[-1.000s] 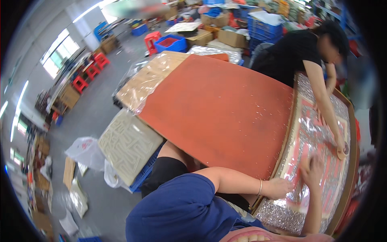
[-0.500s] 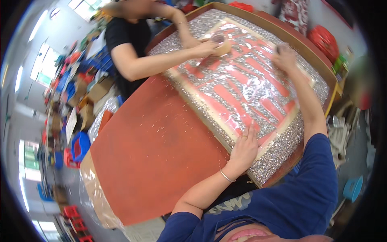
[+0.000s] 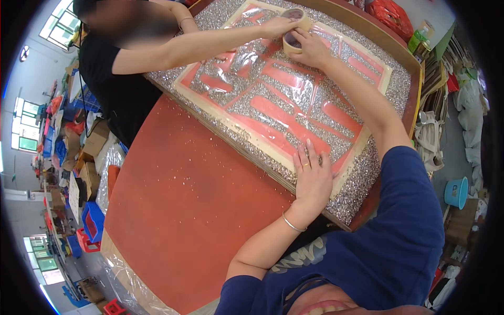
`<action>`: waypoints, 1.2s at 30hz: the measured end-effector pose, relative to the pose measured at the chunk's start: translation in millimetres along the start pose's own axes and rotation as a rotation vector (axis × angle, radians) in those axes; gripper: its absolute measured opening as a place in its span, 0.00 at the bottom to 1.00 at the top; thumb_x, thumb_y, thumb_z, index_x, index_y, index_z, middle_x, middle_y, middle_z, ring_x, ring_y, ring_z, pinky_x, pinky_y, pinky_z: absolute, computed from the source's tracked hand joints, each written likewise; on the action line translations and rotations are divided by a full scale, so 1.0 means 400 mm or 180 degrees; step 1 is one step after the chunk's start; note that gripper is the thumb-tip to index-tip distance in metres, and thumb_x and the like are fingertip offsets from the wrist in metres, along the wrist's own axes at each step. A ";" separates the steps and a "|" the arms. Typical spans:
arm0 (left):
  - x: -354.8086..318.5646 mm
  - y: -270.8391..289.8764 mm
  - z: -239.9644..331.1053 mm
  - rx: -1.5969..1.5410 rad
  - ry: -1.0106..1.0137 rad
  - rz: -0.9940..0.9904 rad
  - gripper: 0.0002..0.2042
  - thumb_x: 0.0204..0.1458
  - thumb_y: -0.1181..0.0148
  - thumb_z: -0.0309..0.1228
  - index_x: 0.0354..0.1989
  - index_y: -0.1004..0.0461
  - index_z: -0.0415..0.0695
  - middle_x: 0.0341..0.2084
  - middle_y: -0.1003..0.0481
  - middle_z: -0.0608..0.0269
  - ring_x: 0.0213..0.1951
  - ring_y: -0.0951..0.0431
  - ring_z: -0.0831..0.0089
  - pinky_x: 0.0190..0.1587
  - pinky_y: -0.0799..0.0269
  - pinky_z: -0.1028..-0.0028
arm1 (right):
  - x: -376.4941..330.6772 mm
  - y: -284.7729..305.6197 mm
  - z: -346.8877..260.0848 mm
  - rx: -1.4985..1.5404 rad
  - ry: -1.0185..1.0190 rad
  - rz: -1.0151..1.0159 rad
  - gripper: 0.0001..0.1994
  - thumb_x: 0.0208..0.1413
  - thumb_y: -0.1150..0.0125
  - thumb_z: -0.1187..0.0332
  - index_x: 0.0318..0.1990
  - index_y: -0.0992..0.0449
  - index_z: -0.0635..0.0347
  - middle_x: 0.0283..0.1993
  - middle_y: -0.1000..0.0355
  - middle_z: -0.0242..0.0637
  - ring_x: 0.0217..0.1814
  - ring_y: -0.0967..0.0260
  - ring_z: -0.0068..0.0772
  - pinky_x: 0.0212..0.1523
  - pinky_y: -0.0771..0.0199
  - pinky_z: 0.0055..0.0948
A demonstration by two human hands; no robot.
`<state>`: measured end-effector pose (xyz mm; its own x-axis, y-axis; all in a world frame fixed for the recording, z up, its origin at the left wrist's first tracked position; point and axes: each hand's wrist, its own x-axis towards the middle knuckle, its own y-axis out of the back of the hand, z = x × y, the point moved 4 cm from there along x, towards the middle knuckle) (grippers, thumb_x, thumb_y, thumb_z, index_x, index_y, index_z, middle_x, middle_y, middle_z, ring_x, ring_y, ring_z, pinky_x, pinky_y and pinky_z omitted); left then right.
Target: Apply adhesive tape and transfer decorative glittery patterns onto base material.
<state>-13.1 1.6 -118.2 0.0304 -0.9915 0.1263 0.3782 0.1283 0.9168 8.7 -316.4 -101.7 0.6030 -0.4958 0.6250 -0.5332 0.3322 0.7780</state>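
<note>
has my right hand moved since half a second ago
Yes: the right hand has shifted inward from the far right edge of the patterned sheet, toward the co-worker.

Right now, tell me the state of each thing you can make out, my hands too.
Left hand: open, resting on the patterned sheet.
Right hand: closed on the near tape roll.
Near tape roll: held.
Far tape roll: held by the co-worker's hand.
Patterned sheet: lying flat on silver glitter.
Red tabletop: specked with loose bits.
Red bag: bulging.
</note>
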 end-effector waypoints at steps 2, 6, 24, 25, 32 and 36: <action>-0.003 -0.004 -0.024 0.0102 0.0034 0.0033 0.28 0.51 0.44 0.45 0.52 0.35 0.35 0.60 0.45 0.29 0.63 0.47 0.36 0.64 0.55 0.46 | -0.008 0.000 -0.142 0.1009 0.0085 0.0092 0.25 0.42 0.34 0.58 0.47 0.31 0.59 0.51 0.31 0.42 0.42 0.30 0.48 0.47 0.31 0.39; -0.011 0.006 -0.032 0.0222 0.0068 -0.0009 0.28 0.50 0.43 0.44 0.52 0.35 0.35 0.60 0.45 0.29 0.63 0.47 0.36 0.64 0.54 0.46 | -0.136 0.079 -0.431 0.1345 0.1326 0.0076 0.35 0.39 0.32 0.57 0.58 0.35 0.56 0.54 0.33 0.46 0.46 0.31 0.48 0.48 0.32 0.43; 0.022 -0.051 -0.040 0.0627 0.0410 -0.0521 0.35 0.46 0.42 0.48 0.54 0.35 0.27 0.57 0.38 0.38 0.64 0.44 0.49 0.64 0.51 0.53 | -0.071 0.076 0.156 0.1616 -0.0997 -0.0890 0.24 0.50 0.43 0.53 0.47 0.30 0.66 0.40 0.27 0.46 0.41 0.29 0.40 0.41 0.29 0.41; 0.018 -0.061 -0.023 0.0558 0.0346 -0.0248 0.35 0.47 0.44 0.46 0.55 0.36 0.26 0.58 0.40 0.36 0.65 0.45 0.48 0.65 0.53 0.52 | -0.064 0.122 0.260 -0.0192 -0.1137 -0.0576 0.32 0.51 0.45 0.47 0.52 0.33 0.69 0.51 0.31 0.54 0.51 0.31 0.51 0.49 0.32 0.43; -0.025 -0.052 -0.052 0.0239 0.0542 -0.0124 0.31 0.53 0.54 0.39 0.58 0.41 0.23 0.63 0.49 0.30 0.66 0.52 0.41 0.66 0.62 0.48 | -0.169 0.126 -0.233 0.0589 0.0565 -0.1294 0.37 0.47 0.39 0.60 0.64 0.44 0.66 0.64 0.43 0.56 0.63 0.42 0.55 0.64 0.43 0.43; -0.014 -0.053 -0.048 0.0239 0.0592 -0.0081 0.32 0.53 0.53 0.41 0.58 0.40 0.23 0.63 0.50 0.29 0.67 0.53 0.41 0.66 0.62 0.48 | -0.259 0.217 -0.198 0.0986 0.0448 -0.1439 0.35 0.48 0.40 0.62 0.64 0.43 0.63 0.63 0.42 0.56 0.64 0.44 0.55 0.66 0.47 0.41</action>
<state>-3.5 4.0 -145.8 0.1949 -0.9801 0.0370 0.3111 0.0975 0.9453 -53.2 -172.6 -93.9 0.8738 -0.4153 0.2529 -0.3400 -0.1500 0.9284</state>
